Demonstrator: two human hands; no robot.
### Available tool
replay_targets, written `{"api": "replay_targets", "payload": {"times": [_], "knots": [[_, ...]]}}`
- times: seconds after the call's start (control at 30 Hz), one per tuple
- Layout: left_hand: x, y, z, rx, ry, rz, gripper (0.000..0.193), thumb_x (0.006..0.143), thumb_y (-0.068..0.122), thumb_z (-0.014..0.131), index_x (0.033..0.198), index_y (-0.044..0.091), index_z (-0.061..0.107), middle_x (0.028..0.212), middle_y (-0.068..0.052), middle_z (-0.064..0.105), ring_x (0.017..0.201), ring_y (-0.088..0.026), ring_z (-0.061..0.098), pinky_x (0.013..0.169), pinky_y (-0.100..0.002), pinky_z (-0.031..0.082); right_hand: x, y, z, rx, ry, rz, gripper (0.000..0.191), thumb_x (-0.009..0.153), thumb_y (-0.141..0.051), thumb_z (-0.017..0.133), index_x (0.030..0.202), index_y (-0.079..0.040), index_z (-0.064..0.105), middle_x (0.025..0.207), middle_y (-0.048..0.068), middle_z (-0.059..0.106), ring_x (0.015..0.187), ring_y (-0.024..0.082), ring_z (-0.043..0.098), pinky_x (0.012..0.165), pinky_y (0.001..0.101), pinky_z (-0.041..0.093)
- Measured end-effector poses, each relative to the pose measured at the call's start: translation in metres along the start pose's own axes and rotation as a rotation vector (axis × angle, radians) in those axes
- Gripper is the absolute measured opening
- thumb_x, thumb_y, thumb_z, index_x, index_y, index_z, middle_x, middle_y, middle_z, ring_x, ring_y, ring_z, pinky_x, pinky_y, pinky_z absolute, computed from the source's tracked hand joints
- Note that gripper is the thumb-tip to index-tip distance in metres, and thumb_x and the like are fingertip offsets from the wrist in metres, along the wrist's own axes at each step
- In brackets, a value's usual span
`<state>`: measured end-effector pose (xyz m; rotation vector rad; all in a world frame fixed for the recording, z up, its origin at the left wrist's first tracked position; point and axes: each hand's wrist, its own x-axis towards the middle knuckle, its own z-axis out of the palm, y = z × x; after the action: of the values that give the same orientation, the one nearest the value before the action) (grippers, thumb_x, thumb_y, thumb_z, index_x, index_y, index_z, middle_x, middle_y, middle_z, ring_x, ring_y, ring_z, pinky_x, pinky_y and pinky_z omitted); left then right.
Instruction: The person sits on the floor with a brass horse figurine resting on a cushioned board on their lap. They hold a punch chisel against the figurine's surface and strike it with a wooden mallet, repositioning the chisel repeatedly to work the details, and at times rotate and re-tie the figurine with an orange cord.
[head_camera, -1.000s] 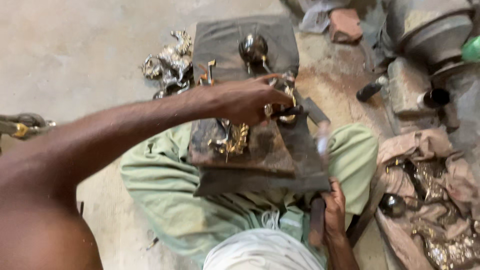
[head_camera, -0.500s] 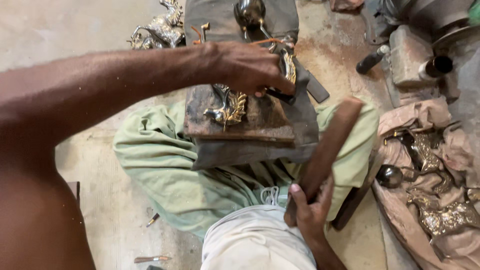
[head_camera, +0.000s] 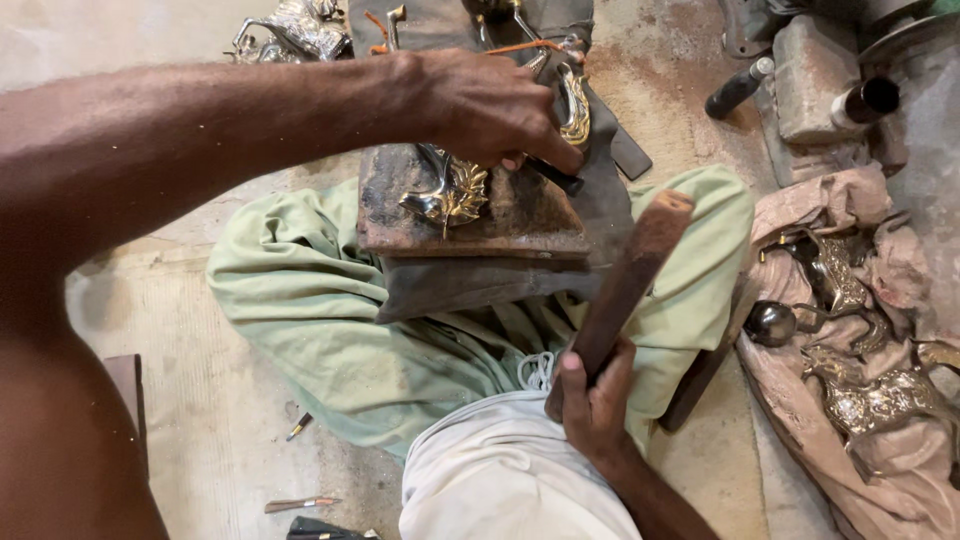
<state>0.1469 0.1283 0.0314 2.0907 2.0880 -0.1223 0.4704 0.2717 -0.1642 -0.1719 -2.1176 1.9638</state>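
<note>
My left hand reaches in from the left and pinches a short dark punch. The punch's tip rests by a curved brass piece on a dark work block. A leaf-shaped brass ornament lies on the rusty slab just below that hand. Lower down, my right hand is closed round the base of a brown wooden bat. The bat slants up to the right, and its top end is near the slab's right edge. A green cloth covers my lap under the block.
A pinkish cloth at the right holds several brass castings and a dark round-headed ladle. More shiny metal pieces lie at the top left. A black-handled tool and a stone block sit at the top right. Small tools lie on the concrete floor.
The wooden bat was blurred near the block a second ago and now stands lifted off it, slanting up to the right. My left hand has stayed on the punch. The view has tilted lower.
</note>
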Motion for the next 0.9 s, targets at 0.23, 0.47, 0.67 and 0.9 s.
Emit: {"api": "replay_targets", "payload": {"times": [0.23, 0.47, 0.67, 0.9], "knots": [[-0.004, -0.005, 0.007, 0.061, 0.065, 0.045, 0.023, 0.092, 0.015, 0.069, 0.111, 0.008, 0.059, 0.075, -0.013, 0.070, 0.063, -0.027, 0.069, 0.047, -0.040, 0.052, 0.003, -0.006, 0.000, -0.015, -0.020, -0.070, 0.044, 0.107, -0.033, 0.062, 0.128, -0.003, 0.038, 0.098, 0.007, 0.059, 0.081, 0.012, 0.059, 0.072, 0.0305, 0.053], [-0.001, -0.009, 0.016, -0.005, 0.069, 0.058, 0.021, 0.098, 0.021, 0.067, 0.106, 0.005, 0.056, 0.069, -0.011, 0.066, 0.060, -0.024, 0.068, 0.046, -0.037, 0.051, -0.001, 0.001, 0.004, 0.021, -0.004, -0.004, 0.052, 0.102, -0.028, 0.063, 0.136, 0.000, 0.035, 0.091, 0.008, 0.060, 0.073, 0.014, 0.058, 0.066, 0.0314, 0.051], [-0.003, -0.009, 0.014, 0.016, 0.098, 0.036, 0.022, 0.096, 0.019, 0.069, 0.105, 0.005, 0.055, 0.065, -0.011, 0.066, 0.063, -0.028, 0.069, 0.046, -0.045, 0.051, 0.003, 0.006, 0.001, -0.104, -0.001, 0.084, 0.051, 0.099, -0.029, 0.065, 0.131, 0.000, 0.039, 0.087, 0.009, 0.061, 0.070, 0.013, 0.058, 0.062, 0.0307, 0.051], [-0.005, -0.009, 0.014, 0.000, 0.144, 0.037, 0.024, 0.094, 0.019, 0.071, 0.109, 0.007, 0.058, 0.065, -0.013, 0.067, 0.063, -0.029, 0.071, 0.044, -0.044, 0.054, 0.006, 0.001, -0.007, -0.362, -0.065, -0.146, 0.042, 0.107, -0.024, 0.064, 0.135, -0.001, 0.043, 0.096, 0.012, 0.060, 0.088, 0.020, 0.058, 0.077, 0.0342, 0.052]]}}
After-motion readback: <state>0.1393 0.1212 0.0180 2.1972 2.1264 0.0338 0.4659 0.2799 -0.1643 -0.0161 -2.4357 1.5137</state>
